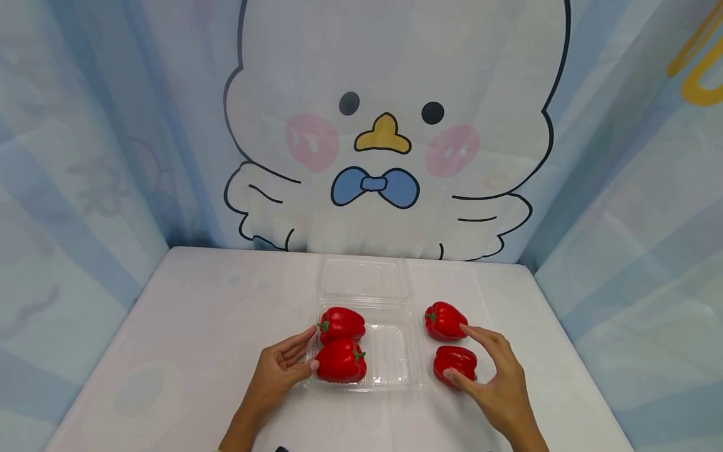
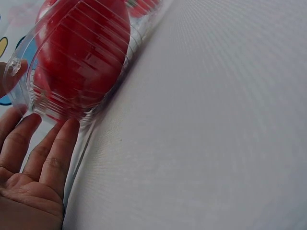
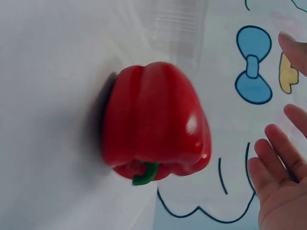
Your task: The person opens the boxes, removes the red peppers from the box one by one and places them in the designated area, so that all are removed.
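The setting is marked as a booth: a white, round-cornered table [image 1: 226, 307] is enclosed on three sides by pale blue-and-white fabric curtains [image 1: 638, 238], the rear one printed with a large white cartoon bird [image 1: 395, 56].

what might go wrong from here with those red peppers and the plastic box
The right grip spans the far loose pepper and the near loose pepper, so closing on one might roll the other. The clear box looks thin, so a pepper catching its rim may make it slide, even with the left grip at its side. The lid lies open behind and could flip up if the box tilts.
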### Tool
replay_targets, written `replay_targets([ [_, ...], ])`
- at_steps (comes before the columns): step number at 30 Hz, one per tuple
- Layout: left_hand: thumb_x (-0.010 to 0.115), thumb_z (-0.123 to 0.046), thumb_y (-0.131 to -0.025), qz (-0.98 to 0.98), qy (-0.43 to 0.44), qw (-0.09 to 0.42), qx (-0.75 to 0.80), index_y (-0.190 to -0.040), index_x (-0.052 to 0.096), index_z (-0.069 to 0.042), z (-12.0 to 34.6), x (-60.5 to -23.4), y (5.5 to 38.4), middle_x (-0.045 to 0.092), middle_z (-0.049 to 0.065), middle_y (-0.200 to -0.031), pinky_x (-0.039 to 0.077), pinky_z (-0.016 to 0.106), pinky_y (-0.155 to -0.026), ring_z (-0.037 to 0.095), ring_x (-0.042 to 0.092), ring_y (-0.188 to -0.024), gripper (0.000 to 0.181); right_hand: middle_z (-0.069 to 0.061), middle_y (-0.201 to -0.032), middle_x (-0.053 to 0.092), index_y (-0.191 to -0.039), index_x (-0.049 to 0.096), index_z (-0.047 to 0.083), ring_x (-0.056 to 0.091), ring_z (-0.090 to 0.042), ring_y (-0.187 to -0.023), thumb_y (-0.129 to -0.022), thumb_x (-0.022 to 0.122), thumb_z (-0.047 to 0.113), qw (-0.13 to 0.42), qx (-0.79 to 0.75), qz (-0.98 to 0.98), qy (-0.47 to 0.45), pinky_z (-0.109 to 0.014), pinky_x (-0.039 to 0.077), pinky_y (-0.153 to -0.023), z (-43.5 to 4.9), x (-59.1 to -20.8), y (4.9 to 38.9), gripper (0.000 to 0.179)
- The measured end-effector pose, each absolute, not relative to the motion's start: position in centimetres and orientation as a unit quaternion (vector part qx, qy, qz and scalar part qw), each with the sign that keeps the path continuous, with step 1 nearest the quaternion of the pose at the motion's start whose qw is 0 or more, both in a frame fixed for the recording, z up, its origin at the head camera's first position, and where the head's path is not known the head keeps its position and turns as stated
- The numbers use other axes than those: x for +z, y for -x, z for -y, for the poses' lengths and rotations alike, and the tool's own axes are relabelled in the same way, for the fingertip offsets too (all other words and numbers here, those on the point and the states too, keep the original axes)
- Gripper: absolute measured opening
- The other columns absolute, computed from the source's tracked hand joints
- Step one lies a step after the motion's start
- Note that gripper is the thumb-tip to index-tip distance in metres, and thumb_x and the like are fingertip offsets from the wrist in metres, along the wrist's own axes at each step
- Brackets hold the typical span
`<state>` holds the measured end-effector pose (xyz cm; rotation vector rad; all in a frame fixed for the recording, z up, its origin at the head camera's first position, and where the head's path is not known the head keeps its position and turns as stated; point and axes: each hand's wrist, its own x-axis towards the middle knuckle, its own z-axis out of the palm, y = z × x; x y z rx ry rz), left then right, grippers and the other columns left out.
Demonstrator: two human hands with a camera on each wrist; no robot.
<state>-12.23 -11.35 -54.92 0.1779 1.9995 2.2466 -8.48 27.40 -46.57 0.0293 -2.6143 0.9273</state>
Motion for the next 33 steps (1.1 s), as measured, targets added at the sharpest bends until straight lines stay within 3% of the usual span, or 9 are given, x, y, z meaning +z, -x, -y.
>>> replay_targets([
  [10,0.083,-0.005,-0.090,-0.664,-0.052,0.066,0.743,-0.150,0.059,-0.001,11.3,-54.8,12.3,0.057,0.013,-0.157,0.055,0.023,-0.105,0.034,0.052,-0.147,0.065,-0.004,-0.143,0.061,-0.147,0.064,0.026,0.056,-0.021,-0.131,-0.070,0.101,0.020,0.194,0.364,0.911,-0.023,-0.064,0.059,-0.097,-25.4,-44.7,8.4,0.085],
  [17,0.083,-0.005,-0.091,-0.664,-0.053,0.064,0.743,-0.150,0.058,-0.001,11.3,-54.6,12.2,0.057,0.013,-0.157,0.055,0.022,-0.105,0.033,0.052,-0.147,0.065,0.000,-0.145,0.061,-0.145,0.064,0.027,0.055,-0.020,-0.133,-0.067,0.103,0.022,0.200,0.380,0.901,-0.061,-0.059,0.064,-0.090,-23.1,-44.5,8.4,0.087],
  [27,0.084,-0.005,-0.090,-0.661,-0.047,0.066,0.746,-0.150,0.058,-0.001,11.2,-54.6,12.1,0.057,0.012,-0.157,0.055,0.023,-0.105,0.033,0.052,-0.147,0.065,0.009,-0.141,0.062,-0.143,0.064,0.033,0.055,-0.012,-0.133,-0.072,0.100,0.031,0.158,0.420,0.887,-0.109,-0.059,0.060,-0.102,-19.8,-45.2,8.8,0.079],
  [33,0.084,-0.005,-0.090,-0.659,-0.045,0.067,0.748,-0.150,0.059,-0.001,11.1,-54.6,12.0,0.057,0.012,-0.157,0.055,0.024,-0.106,0.034,0.051,-0.148,0.065,0.017,-0.137,0.061,-0.140,0.065,0.039,0.057,-0.006,-0.130,-0.070,0.100,0.034,0.120,0.442,0.881,-0.121,-0.056,0.061,-0.102,-17.9,-45.9,9.0,0.078],
])
